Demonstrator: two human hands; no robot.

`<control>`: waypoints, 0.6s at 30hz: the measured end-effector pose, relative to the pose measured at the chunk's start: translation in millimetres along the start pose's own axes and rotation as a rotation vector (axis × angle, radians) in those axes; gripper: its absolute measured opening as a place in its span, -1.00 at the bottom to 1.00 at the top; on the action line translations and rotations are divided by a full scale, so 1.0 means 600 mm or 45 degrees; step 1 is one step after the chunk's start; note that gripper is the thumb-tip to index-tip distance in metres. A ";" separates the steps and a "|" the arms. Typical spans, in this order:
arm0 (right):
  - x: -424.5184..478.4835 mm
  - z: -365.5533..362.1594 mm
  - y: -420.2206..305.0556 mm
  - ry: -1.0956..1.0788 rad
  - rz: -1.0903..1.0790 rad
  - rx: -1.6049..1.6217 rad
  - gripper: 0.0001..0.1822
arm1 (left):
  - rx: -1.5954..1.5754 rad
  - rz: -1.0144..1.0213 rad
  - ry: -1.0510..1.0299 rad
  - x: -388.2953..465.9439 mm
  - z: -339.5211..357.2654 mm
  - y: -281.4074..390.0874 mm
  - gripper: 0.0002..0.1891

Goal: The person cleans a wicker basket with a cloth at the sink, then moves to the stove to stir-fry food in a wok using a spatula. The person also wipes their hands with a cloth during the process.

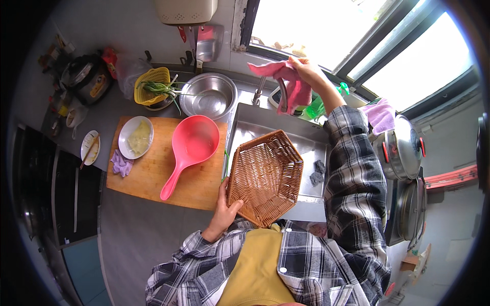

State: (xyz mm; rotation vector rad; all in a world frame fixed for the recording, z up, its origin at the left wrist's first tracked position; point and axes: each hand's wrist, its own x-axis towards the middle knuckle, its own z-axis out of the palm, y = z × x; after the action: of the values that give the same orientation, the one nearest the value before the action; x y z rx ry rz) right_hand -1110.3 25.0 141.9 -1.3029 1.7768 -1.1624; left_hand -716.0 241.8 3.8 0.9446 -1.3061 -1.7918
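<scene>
My left hand (226, 214) grips the near left edge of a brown woven basket (268, 176), its thumb over the rim. The basket is tilted above the stainless steel sink (316, 147). Up by the window, my right hand (306, 70) holds a pink cloth (298, 91), which drapes over the curved faucet (283, 93). A dark scouring pad (317, 174) lies in the sink. Left of the basket, a pink plastic ladle (195, 141) rests on a wooden cutting board (153, 179).
A white bowl (136, 137) and a purple cloth (121, 163) are on the board. Behind it stand a steel basin (209, 95) and a yellow basket (152, 86) with green onions (159, 88). Lidded steel pots (402, 147) stand right of my right arm, near another purple cloth (379, 114).
</scene>
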 end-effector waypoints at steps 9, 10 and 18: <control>-0.003 -0.084 -0.079 -0.445 0.009 -0.311 -0.36 | 0.007 0.004 -0.057 0.008 0.001 0.009 -0.23; -0.019 -0.080 -0.107 -0.322 -0.063 -0.443 -0.44 | 0.004 0.005 -0.060 0.009 0.003 0.010 -0.24; 0.030 -0.042 -0.140 -0.066 -0.719 -0.261 -0.71 | 0.014 -0.001 -0.028 0.016 -0.006 -0.006 -0.23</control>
State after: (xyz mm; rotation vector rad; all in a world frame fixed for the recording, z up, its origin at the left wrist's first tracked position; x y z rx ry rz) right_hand -1105.2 5.1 229.1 -2.0251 1.5637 -1.2362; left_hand -718.1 232.7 -1.7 0.9342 -1.3302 -1.8020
